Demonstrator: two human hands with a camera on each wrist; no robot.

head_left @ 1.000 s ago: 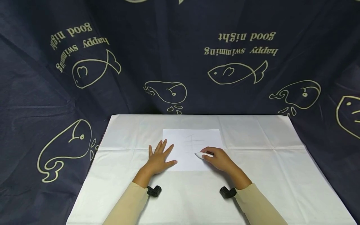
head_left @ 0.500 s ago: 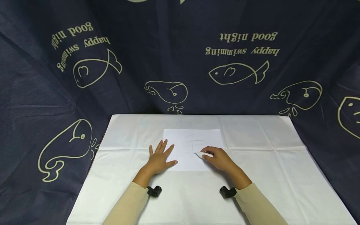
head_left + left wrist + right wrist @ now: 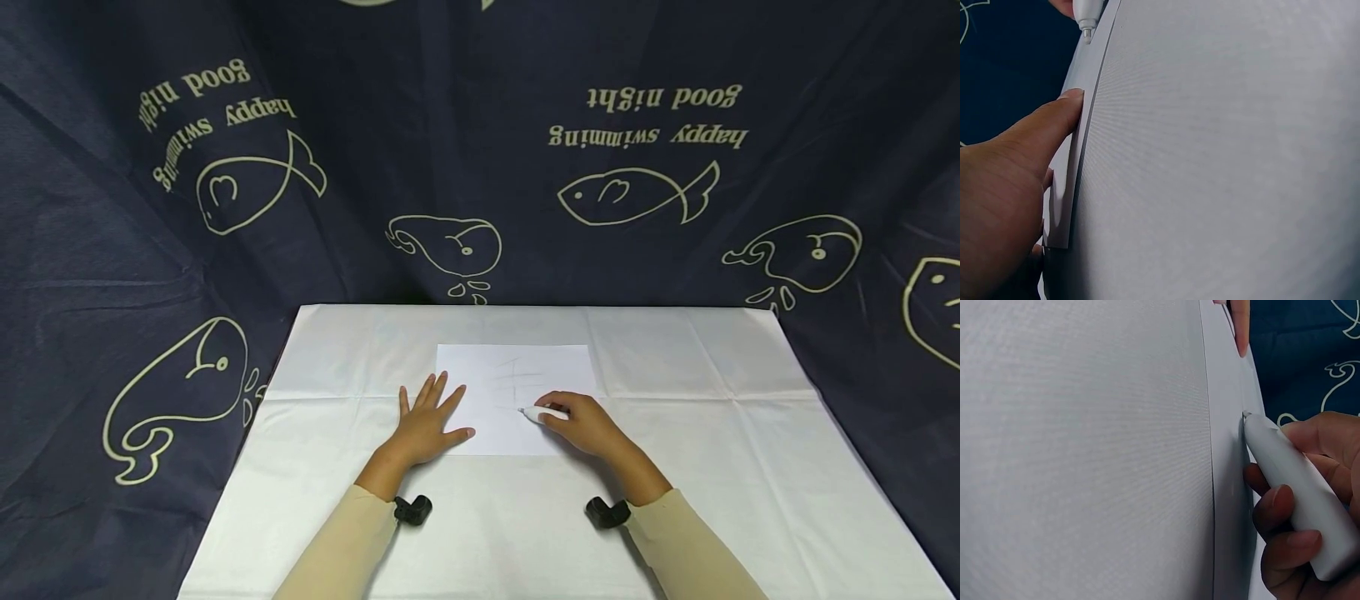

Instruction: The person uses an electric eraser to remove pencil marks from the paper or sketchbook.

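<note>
A white sheet of paper [image 3: 480, 429] lies on the table, bearing faint grey pencil lines [image 3: 514, 379]. My left hand [image 3: 422, 429] rests flat with fingers spread over the sheet's left side; its thumb [image 3: 1063, 122] lies near the front edge in the left wrist view. With curled fingers and thumb, my right hand [image 3: 588, 423] grips a thick white pen-shaped electric eraser [image 3: 1297, 494]. The eraser's narrow tip points left, at the paper just below the lines. Whether it touches the paper is hard to tell. The palm hides the eraser's rear end in the head view.
A creased white cloth [image 3: 675, 467] covers the table. Behind it hangs a dark blue curtain [image 3: 480, 125] printed with fish, whales and lettering. Each wrist carries a black camera mount, such as the one [image 3: 412, 510] at the left.
The head view has shifted very slightly. Both hands and the electric eraser hold nearly the same places on the paper.
</note>
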